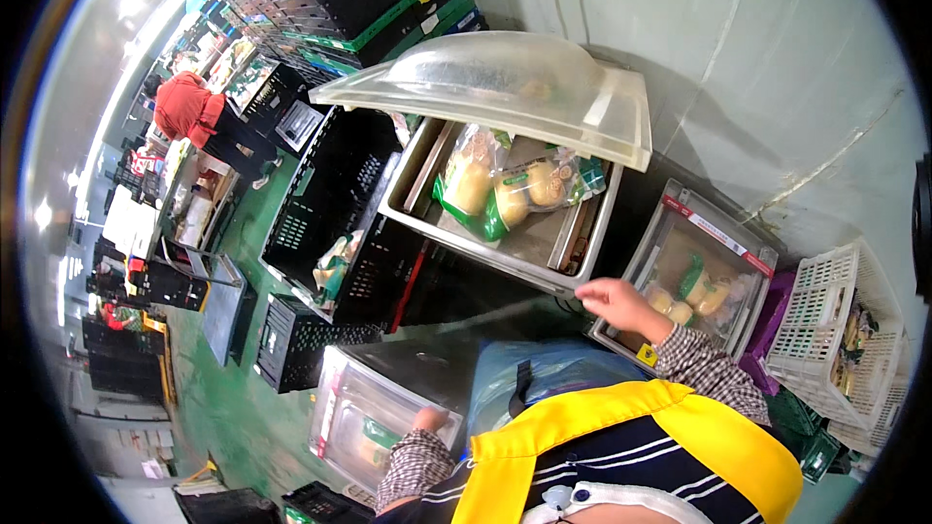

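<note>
My right hand (621, 305) is just off the front right corner of an open metal chamber (490, 250), its fingers loosely stretched and nothing visible in them. A clear domed lid (505, 87) stands raised over the chamber. Inside lie clear-and-green plastic bags (510, 199) of pale, round, potato-like produce. At the lower left, my left hand (430, 419) rests by the edge of a clear lid panel (374, 422), its fingers mostly hidden. Another clear lid (699, 272) at the right has similar bags beneath it.
A black crate (320, 204) holding a few bags stands left of the chamber, another black crate (306, 344) below it. Stacked crates (340, 0) rise behind. A white basket (825, 320) is at the right. A person in red (189, 107) works far left, near a flat trolley (223, 306).
</note>
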